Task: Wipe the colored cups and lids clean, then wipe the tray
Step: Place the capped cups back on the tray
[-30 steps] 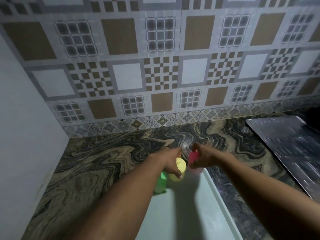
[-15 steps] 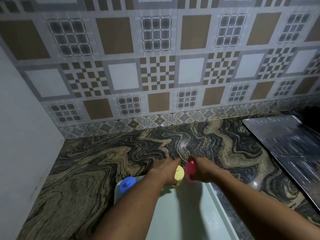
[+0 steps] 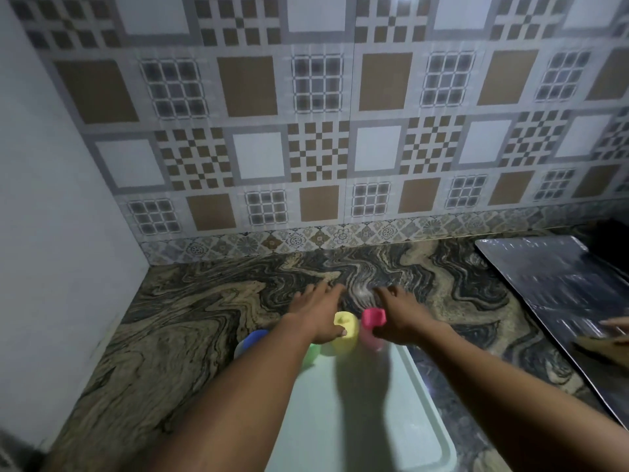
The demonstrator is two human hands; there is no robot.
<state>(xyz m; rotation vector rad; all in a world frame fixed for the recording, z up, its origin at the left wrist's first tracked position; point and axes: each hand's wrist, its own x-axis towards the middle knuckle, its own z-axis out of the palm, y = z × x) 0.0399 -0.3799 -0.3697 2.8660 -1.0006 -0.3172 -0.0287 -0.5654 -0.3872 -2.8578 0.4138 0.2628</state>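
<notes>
Left hand point(image 3: 320, 311) and right hand point(image 3: 400, 313), fingers straight and spread, holding nothing, thumbs against the yellow cup point(image 3: 345, 333) and pink cup point(image 3: 372, 320) at the far edge of the tray point(image 3: 432, 400), which lies toward the front edge of the bench point(image 3: 190, 321). Step, as judged: taking up cups for wiping. The next move calls for a closed grip and a cloth, none visible

Cup row point(image 3: 345, 332) at far end of tray point(image 3: 391, 420), tray on counter point(image 3: 190, 321), metal sheet point(image 3: 558, 284) to R, tiled wall point(image 3: 320, 148) behind
</notes>
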